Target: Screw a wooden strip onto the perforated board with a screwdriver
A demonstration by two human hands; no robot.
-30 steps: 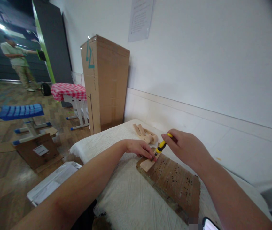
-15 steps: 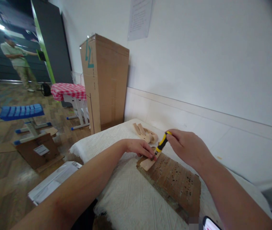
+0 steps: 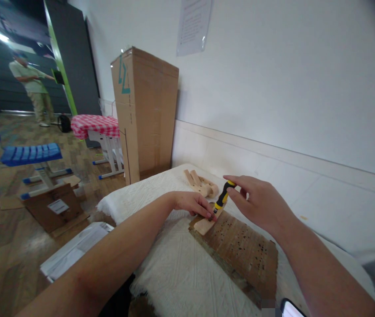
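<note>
A yellow and black screwdriver [image 3: 224, 194] leans with its tip down on a pale wooden piece [image 3: 203, 226]. That piece lies on a worn brown board [image 3: 240, 246] dotted with dark holes. Around the upper handle is my right hand [image 3: 256, 196], its thumb against the side and its index finger stretched over the yellow end. My left hand [image 3: 195, 204] rests on the wooden piece, fingertips pinched together beside the screwdriver's shaft. What lies between those fingertips is too small to make out.
More pale wooden parts [image 3: 202, 182] lie behind on the white cloth [image 3: 180, 268]. A phone [image 3: 291, 308] shows at the bottom edge. A tall cardboard box [image 3: 150, 114] stands by the wall. Leftward are a blue chair [image 3: 31, 153], a checked-cloth table [image 3: 94, 125] and a person [image 3: 33, 86].
My right hand's fingers have loosened and shifted on the handle, the index finger now reaching over its end. The screwdriver stands slightly more upright. My left hand keeps its place.
</note>
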